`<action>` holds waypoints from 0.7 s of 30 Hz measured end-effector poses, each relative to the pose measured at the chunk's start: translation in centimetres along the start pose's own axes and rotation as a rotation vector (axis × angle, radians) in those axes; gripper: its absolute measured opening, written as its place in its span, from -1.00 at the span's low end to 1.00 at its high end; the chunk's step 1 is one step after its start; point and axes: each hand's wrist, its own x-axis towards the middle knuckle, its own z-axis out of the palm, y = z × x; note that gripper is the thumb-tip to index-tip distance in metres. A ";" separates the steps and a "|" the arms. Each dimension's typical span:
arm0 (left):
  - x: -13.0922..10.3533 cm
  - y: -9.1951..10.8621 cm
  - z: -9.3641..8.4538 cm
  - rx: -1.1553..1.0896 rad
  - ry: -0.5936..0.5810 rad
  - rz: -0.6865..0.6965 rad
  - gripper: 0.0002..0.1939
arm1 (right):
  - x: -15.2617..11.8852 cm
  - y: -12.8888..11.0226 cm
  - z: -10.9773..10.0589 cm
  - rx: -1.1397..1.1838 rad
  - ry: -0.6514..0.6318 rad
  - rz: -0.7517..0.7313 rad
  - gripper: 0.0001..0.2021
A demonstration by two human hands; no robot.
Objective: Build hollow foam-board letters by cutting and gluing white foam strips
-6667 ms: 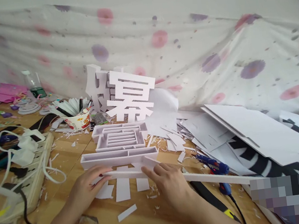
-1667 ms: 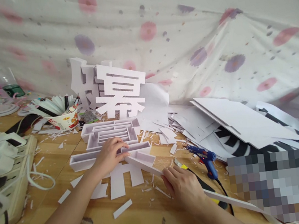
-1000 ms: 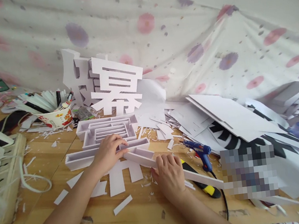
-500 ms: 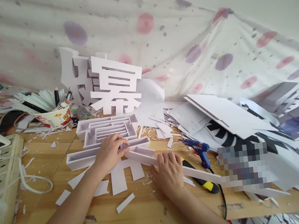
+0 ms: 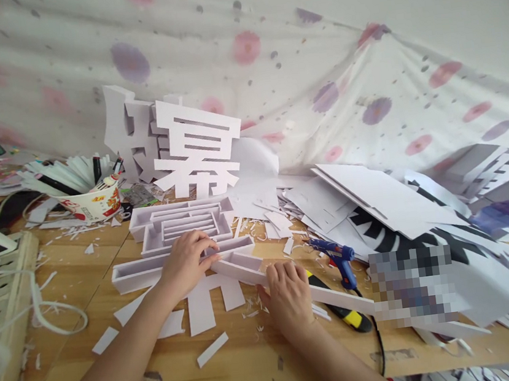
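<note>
A white foam-board character (image 5: 129, 282) with raised walls lies on the wooden table. My left hand (image 5: 191, 255) is closed over its middle, thumb and fingertips gripping the walls where the strokes meet. From there a long white strip (image 5: 342, 299) stands on edge along the lower right stroke and runs off to the right. My right hand (image 5: 289, 297) is closed around this strip, fingers over its top and thumb on the near side. Its far end passes by a blurred patch. Flat white cut pieces (image 5: 201, 311) lie under and in front of the character.
A blue glue gun (image 5: 337, 257) and a black-and-yellow cutter (image 5: 356, 317) lie right of my right hand. Behind stands a finished white character (image 5: 197, 142). Stacked boards (image 5: 385, 199) fill the right. At left are a paper bucket of pens (image 5: 92, 205) and a power strip (image 5: 25, 305).
The whole view has shifted very slightly. Both hands keep the same hold on the character and the strip, with no other visible movement.
</note>
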 end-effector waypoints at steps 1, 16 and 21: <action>0.0 0.0 0.0 0.000 -0.002 -0.001 -0.90 | 0.0 0.0 0.0 -0.001 0.002 -0.004 -0.82; 0.0 -0.1 0.0 0.014 0.002 0.019 -0.88 | 0.2 0.1 0.4 0.076 0.027 0.016 -0.85; 0.0 0.0 -0.2 0.011 0.003 0.008 -0.90 | -0.1 0.7 -0.5 0.016 -0.115 -0.042 -0.82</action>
